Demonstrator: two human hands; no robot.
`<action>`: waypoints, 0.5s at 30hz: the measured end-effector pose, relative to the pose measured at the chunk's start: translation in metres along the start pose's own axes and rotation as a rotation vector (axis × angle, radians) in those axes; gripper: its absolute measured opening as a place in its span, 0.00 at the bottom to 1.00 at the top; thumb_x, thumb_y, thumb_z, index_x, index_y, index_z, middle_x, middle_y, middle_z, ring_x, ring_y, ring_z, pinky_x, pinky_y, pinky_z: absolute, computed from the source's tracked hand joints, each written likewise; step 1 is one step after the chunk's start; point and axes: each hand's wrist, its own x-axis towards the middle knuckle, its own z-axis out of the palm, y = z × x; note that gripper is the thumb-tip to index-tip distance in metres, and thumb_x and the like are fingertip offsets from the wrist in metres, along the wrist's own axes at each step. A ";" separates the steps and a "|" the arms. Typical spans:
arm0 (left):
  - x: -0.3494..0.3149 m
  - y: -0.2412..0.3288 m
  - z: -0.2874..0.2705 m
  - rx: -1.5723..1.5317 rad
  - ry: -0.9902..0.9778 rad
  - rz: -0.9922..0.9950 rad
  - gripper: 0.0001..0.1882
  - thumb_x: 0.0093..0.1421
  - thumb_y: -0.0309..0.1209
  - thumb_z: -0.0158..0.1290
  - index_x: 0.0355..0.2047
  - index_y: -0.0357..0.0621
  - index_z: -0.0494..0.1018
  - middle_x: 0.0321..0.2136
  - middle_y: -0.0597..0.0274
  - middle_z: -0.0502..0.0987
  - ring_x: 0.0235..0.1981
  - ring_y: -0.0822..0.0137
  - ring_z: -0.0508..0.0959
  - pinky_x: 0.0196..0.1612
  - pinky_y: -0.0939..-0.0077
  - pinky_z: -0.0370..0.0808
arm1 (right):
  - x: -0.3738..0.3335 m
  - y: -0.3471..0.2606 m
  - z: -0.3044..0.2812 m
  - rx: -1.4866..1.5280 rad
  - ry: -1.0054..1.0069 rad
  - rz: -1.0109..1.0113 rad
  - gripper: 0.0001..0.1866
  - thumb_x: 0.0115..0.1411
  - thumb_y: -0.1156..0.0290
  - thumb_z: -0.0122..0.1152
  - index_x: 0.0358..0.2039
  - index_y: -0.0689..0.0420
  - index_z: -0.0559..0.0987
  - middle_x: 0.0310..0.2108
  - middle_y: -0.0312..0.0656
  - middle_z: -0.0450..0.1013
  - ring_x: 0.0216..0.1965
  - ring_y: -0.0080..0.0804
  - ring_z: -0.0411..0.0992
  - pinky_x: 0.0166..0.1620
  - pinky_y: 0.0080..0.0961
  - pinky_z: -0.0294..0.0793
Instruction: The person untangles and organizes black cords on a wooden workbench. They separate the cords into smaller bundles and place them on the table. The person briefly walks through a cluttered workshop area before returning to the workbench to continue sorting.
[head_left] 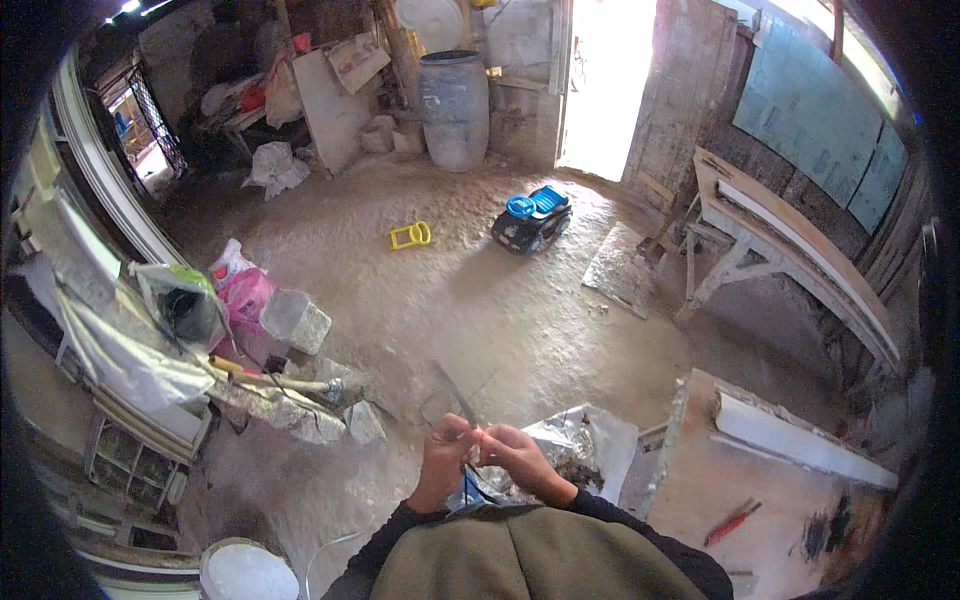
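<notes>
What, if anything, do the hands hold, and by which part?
The left hand and right hand seem to pinch a thin dark strip; the exact place of the hold is hidden.

You can read no text here: the reddish marks on the pale sheet point(357, 65) near the blue barrel point(455, 115) are too small to make out, and so are the red patches (print or plain colour, you cannot tell which) on the white bag point(228, 259) beside the pink bag point(247, 297) on your left
</notes>
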 end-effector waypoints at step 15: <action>0.369 0.153 -0.088 0.042 0.121 0.182 0.06 0.49 0.25 0.54 0.23 0.45 0.67 0.14 0.75 0.63 0.12 0.84 0.57 0.14 0.88 0.51 | 0.410 -0.134 0.019 -0.060 0.028 -0.217 0.08 0.56 0.69 0.51 0.28 0.61 0.70 0.25 0.35 0.67 0.27 0.19 0.64 0.32 0.16 0.65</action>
